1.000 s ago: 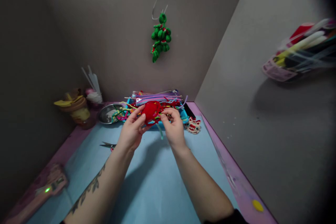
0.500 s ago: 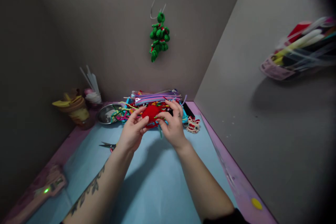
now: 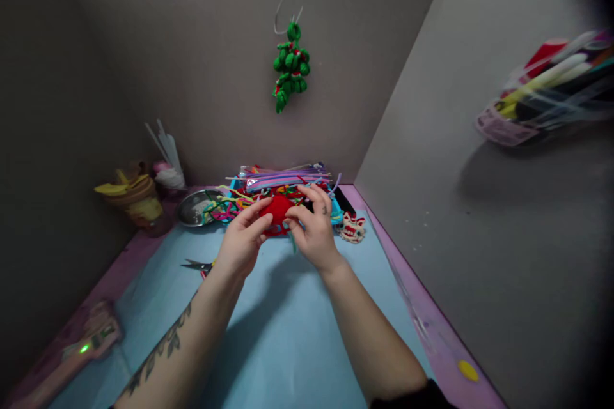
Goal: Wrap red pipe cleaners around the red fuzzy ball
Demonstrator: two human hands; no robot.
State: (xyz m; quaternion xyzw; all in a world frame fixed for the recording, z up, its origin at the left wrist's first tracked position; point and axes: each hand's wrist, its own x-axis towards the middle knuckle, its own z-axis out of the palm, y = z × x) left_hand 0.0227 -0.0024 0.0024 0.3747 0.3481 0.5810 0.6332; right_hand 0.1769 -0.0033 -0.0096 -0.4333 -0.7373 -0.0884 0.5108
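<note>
A rounded, bright red fuzzy piece (image 3: 277, 209) is held up above the middle of the mat. My left hand (image 3: 245, 236) grips its left side, with the thumb in front and the fingers along the top and behind. At the right edge of the red piece, the thumb and index finger of my right hand (image 3: 314, 227) are pinched together on it. The other fingers of that hand are bent above. What lies between the right fingertips is too small to make out. Below the piece, a short teal strand (image 3: 293, 243) hangs near the right thumb.
Behind the hands, a blue tray (image 3: 337, 212) overflows with coloured pipe cleaners. A metal bowl (image 3: 189, 209), scissors (image 3: 196, 265) and a pink glue gun (image 3: 98, 335) lie leftward. A red-and-white fuzzy figure (image 3: 352, 229) sits right; a green ornament (image 3: 291, 67) hangs on the back wall.
The right fingertips have closed in slightly at the edge of the red piece, which has turned a little. A small green bit seen there earlier no longer shows.
</note>
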